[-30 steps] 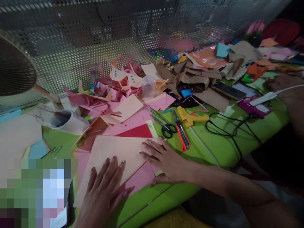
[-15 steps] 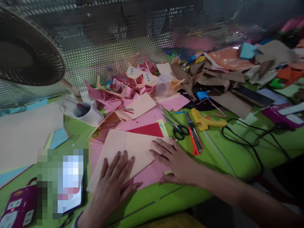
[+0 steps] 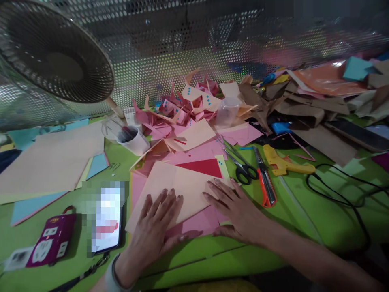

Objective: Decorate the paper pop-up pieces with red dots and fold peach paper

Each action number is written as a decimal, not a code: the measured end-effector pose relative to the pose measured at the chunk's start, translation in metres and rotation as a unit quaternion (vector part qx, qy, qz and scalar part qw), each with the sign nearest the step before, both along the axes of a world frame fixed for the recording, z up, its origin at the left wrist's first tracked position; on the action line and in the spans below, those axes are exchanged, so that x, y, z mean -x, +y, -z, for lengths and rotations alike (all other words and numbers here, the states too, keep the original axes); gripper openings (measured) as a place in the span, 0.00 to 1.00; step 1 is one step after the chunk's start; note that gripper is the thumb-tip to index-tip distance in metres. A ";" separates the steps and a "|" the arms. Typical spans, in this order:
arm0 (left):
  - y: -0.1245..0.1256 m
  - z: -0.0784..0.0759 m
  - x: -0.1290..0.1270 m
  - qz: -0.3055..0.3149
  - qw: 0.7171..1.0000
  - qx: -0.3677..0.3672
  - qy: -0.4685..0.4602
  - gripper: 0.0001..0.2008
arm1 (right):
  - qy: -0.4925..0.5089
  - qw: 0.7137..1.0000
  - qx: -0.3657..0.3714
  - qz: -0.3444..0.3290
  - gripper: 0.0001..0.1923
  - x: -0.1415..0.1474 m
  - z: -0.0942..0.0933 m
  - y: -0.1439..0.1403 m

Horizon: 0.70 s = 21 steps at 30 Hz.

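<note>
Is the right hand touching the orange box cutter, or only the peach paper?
Apart. The head view shows green table between the right hand and the orange box cutter; its fingers lie flat on the peach paper.

No lettering, brand, number or sign can be read anywhere on the cluttered tabletop (image 3: 291,211); the phone (image 3: 106,221) screen is blurred out, and the purple power strip (image 3: 50,241) carries no legible label.

Perforated metal wall (image 3: 182,48), green table (image 3: 304,219)
</note>
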<state>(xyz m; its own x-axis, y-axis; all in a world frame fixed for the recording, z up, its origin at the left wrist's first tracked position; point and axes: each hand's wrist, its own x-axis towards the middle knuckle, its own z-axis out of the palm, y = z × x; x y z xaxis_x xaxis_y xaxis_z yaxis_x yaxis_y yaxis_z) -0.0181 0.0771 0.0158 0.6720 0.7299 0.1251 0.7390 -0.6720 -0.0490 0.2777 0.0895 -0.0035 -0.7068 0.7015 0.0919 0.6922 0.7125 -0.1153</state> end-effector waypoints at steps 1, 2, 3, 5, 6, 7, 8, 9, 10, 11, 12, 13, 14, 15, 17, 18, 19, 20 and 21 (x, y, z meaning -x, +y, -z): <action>0.001 -0.001 0.000 0.001 1.000 0.000 0.004 0.38 | -0.003 1.000 -0.002 0.000 0.46 0.000 0.000 0.000; 0.002 -0.003 0.001 0.001 1.000 0.001 0.006 0.38 | -0.006 1.000 -0.003 -0.001 0.46 0.000 0.000 0.000; 0.003 -0.004 0.000 -0.002 1.000 0.002 0.007 0.39 | -0.009 1.000 -0.005 -0.001 0.46 0.000 0.000 0.000; 0.006 -0.008 -0.002 -0.016 1.000 0.007 0.000 0.38 | -0.012 1.000 -0.005 0.000 0.45 0.000 -0.001 0.000; 0.008 -0.010 -0.004 -0.027 1.000 0.011 -0.007 0.39 | -0.013 1.000 -0.005 0.001 0.45 0.000 -0.001 -0.001; 0.010 -0.013 -0.007 -0.039 0.999 0.017 -0.016 0.38 | -0.014 1.000 -0.005 0.000 0.45 0.000 -0.001 -0.001; 0.013 -0.017 -0.011 -0.053 0.998 0.029 -0.024 0.39 | -0.014 1.000 -0.006 0.001 0.44 0.000 -0.001 -0.001; 0.015 -0.021 -0.015 -0.056 0.997 0.043 -0.030 0.38 | -0.013 1.000 -0.008 0.000 0.44 0.000 -0.001 -0.001; 0.018 -0.024 -0.019 -0.068 0.995 0.057 -0.035 0.38 | -0.012 1.000 -0.011 0.000 0.43 0.001 0.000 -0.001; 0.021 -0.028 -0.024 -0.072 0.994 0.066 -0.040 0.38 | -0.010 1.000 -0.016 0.000 0.43 0.001 0.001 -0.001; 0.024 -0.031 -0.027 -0.076 0.994 0.075 -0.039 0.38 | -0.009 1.000 -0.021 0.001 0.43 0.001 0.002 -0.001; 0.027 -0.033 -0.030 -0.078 0.993 0.079 -0.040 0.37 | -0.008 1.000 -0.025 0.003 0.42 0.001 0.003 -0.001; 0.030 -0.033 -0.033 -0.078 0.993 0.076 -0.044 0.37 | -0.007 1.000 -0.029 0.004 0.42 0.001 0.004 -0.001; 0.032 -0.033 -0.035 -0.075 0.993 0.072 -0.050 0.36 | -0.007 0.999 -0.033 0.005 0.42 0.001 0.005 -0.001; 0.036 -0.029 -0.036 -0.068 0.993 0.067 -0.070 0.36 | -0.008 0.999 -0.042 0.005 0.42 0.000 0.007 -0.002; 0.038 -0.026 -0.036 -0.067 0.992 0.069 -0.079 0.37 | -0.009 0.999 -0.045 0.004 0.42 0.000 0.007 -0.002; 0.039 -0.023 -0.036 -0.067 0.991 0.075 -0.084 0.38 | -0.010 0.999 -0.046 0.002 0.42 0.000 0.007 -0.002; 0.040 -0.020 -0.036 -0.069 0.991 0.081 -0.085 0.39 | -0.012 0.999 -0.047 0.000 0.43 0.000 0.008 -0.001; 0.041 -0.017 -0.035 -0.073 0.990 0.085 -0.084 0.39 | -0.013 0.999 -0.047 -0.001 0.43 0.000 0.008 -0.001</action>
